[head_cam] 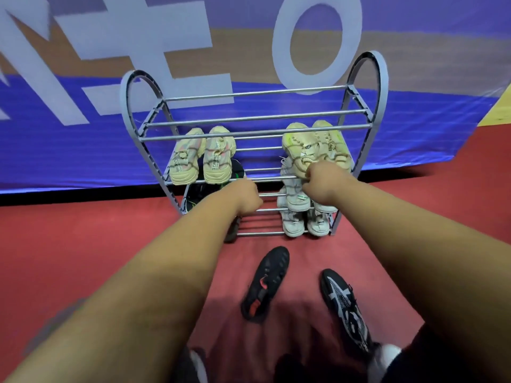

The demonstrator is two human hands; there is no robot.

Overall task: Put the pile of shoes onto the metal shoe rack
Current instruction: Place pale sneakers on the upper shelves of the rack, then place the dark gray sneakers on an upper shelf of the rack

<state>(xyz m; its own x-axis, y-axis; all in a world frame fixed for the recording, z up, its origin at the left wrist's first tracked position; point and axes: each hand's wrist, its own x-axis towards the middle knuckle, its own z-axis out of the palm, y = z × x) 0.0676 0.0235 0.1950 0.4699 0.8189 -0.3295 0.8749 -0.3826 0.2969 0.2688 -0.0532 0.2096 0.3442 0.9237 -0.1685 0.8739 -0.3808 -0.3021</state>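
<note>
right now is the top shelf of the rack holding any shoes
No, the top shelf of the rack is bare bars; the beige shoes sit one shelf down.

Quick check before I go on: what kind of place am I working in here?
Probably an indoor sports hall or event venue, though I can't be sure. The red floor looks like sports flooring, a big blue banner with large white lettering runs along the wall, and the shoe rack holds only sneakers.

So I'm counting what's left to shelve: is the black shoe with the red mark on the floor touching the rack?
Apart. The head view shows bare red floor between the black shoe and the metal shoe rack's bottom front bar.
</note>
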